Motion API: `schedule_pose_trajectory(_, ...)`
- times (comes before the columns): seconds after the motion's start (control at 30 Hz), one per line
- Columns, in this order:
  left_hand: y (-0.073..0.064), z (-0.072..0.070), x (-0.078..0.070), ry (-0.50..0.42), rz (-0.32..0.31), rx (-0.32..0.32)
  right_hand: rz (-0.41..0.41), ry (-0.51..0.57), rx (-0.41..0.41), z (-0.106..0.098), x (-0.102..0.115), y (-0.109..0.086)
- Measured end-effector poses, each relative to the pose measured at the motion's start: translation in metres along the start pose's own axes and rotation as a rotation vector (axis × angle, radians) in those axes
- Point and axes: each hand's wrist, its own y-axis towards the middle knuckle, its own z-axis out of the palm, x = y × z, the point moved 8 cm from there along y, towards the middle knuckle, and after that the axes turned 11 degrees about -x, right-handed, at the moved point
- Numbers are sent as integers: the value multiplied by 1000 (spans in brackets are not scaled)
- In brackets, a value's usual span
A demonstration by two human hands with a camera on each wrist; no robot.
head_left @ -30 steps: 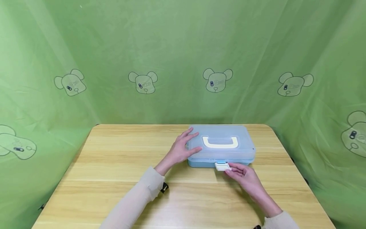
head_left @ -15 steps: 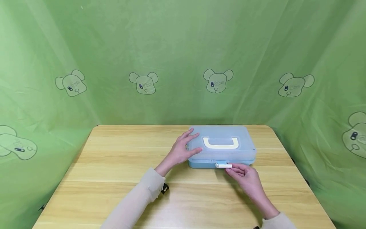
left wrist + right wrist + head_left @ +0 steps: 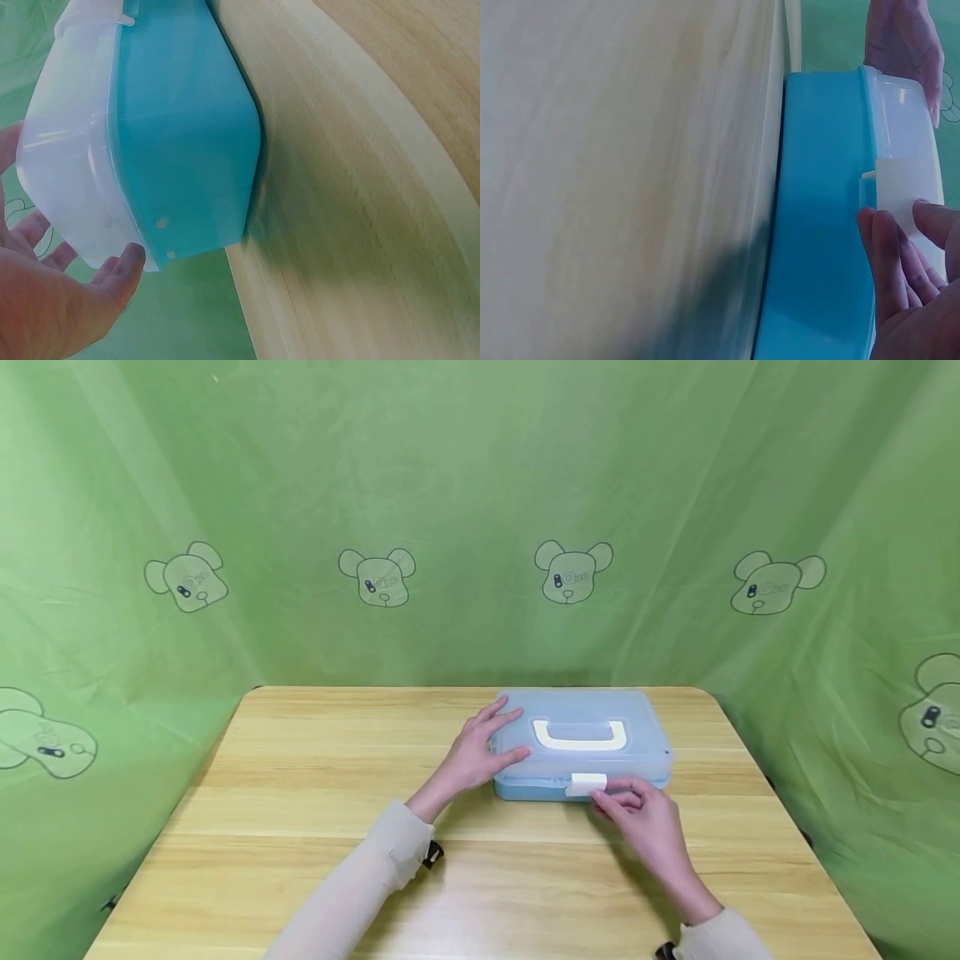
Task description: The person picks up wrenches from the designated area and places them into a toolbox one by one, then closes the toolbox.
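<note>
A storage box with a translucent lid (image 3: 517,768) and a blue base (image 3: 525,791) stands at the back right of the table, lid down. Its white carrying handle (image 3: 580,744) lies folded flat on top. At the front, a white latch (image 3: 896,187) is swung up over the lid's lower edge. My right hand (image 3: 648,822) pinches the latch's right end, thumb on its outer face and fingertips behind its edge. My left hand (image 3: 474,753) rests with spread fingers on the lid's left side. In the left wrist view, that thumb (image 3: 124,270) lies by the lid's rim.
The wooden table (image 3: 337,760) extends left and in front of the box. Its back edge runs close behind the box. Green cloth (image 3: 480,460) with printed bear heads hangs behind and at both sides.
The white latch has swung up from sticking outward to standing against the lid's front. My right hand has turned slightly upward with it. The left hand and the box stay in place.
</note>
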Motion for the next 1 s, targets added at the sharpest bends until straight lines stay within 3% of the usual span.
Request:
schedule_pose_trajectory(0.57,0,-1,-1,-7,4,0,-32,-80,-42,0,7,9)
schedule_pose_trajectory(0.73,-1,-1,-2,-3,6,-1,-4,-52,-66,-1,7,10)
schedule_pose_trajectory(0.87,-1,0,-2,3,6,-1,-26,-97,-135,-4,10,9)
schedule_pose_trajectory(1.0,0,1,-1,7,4,-1,-142,-237,-262,-12,19,6)
